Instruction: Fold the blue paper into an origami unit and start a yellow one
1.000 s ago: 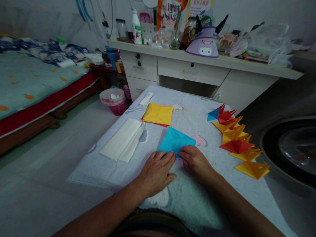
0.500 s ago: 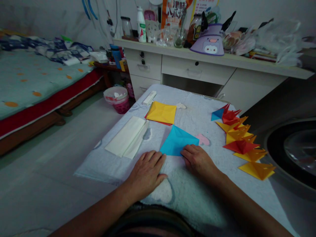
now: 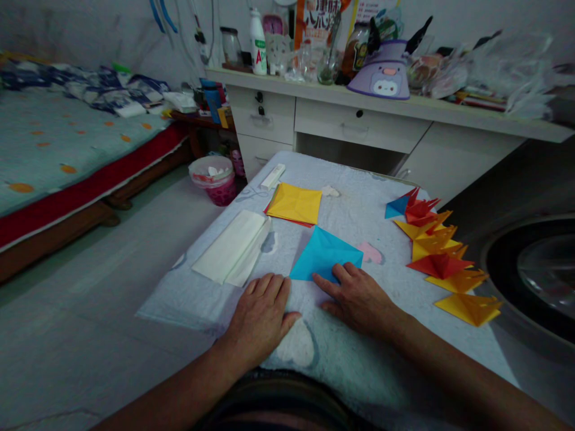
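A creased sheet of blue origami paper [image 3: 324, 250] lies flat on the cloth-covered table [image 3: 211, 311], its near edge toward me. My left hand [image 3: 263, 311] rests palm down at the paper's near left corner, fingers stretched out and thumb apart. On the near edge lies my right hand [image 3: 354, 293], its fingertips pressing the paper and its index finger extended; nothing is gripped. Beyond the blue sheet sits a stack of square paper [image 3: 294, 203], yellow on top with red underneath. A folded white paper [image 3: 231, 248] lies to the left.
Several folded paper cranes [image 3: 442, 265] in yellow, orange, red and blue line the table's right side. A small white box [image 3: 272, 176] lies at the far left. Behind stands a white desk [image 3: 260, 117], with a pink bin [image 3: 215, 179] on the floor.
My right hand has spread its fingers, the index now reaching left along the paper's near edge. My left hand has shifted slightly left. The blue paper stays in place.
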{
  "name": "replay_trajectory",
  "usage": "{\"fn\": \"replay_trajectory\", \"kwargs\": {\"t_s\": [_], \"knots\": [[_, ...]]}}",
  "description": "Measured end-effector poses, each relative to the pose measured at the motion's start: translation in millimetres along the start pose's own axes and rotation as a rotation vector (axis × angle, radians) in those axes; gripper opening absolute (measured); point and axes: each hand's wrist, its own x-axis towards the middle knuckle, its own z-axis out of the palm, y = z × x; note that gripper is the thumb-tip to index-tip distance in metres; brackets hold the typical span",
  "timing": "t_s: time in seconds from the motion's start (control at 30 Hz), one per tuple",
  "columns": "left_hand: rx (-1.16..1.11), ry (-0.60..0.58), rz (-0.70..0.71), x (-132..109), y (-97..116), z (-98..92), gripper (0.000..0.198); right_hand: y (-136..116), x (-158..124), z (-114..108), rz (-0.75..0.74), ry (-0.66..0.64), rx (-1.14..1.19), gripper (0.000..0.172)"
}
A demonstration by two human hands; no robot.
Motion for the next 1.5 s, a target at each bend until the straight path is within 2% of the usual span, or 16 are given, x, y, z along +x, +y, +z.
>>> {"fn": "replay_trajectory", "kwargs": {"t_s": [0.2, 0.33, 0.5, 0.6, 0.83, 1.03, 1.27, 1.5], "knots": [[0.004, 0.064, -0.067, -2.3, -4.9, -1.4, 0.034, -4.4, 0.6, 0.8, 0.003, -0.005, -0.006, 0.056], [-0.049, 0.121, 0.039, 6.5, 0.1, 3.4, 0.038, -5.3, 0.0, 2.6, -0.004, 0.007, 0.01, 0.062], [-0.1, 0.045, 0.157, 20.4, 7.8, 11.3, 0.038, -7.0, -1.8, 4.1, 0.011, 0.008, 0.004, 0.064], [-0.103, 0.016, 0.137, 21.4, 8.0, 12.6, 0.038, -8.2, -3.4, 5.5, 0.024, 0.022, 0.025, 0.063], [-0.123, 0.033, 0.043, 17.4, 6.5, 14.0, 0.046, -10.1, -5.2, 10.1, 0.052, 0.057, 0.058, 0.063], [-0.179, 0.039, 0.021, 17.4, 4.7, 13.8, 0.043, -11.7, -5.7, 10.5, 0.077, 0.061, 0.061, 0.065], [-0.214, 0.027, 0.03, 17.5, 2.9, 9.6, 0.036, -13.8, -2.9, 8.3, 0.102, 0.051, 0.043, 0.068], [-0.218, 0.001, 0.062, 21.9, 0.8, 7.5, 0.049, -17.4, -2.2, 10.9, 0.096, 0.061, 0.018, 0.071]]}}
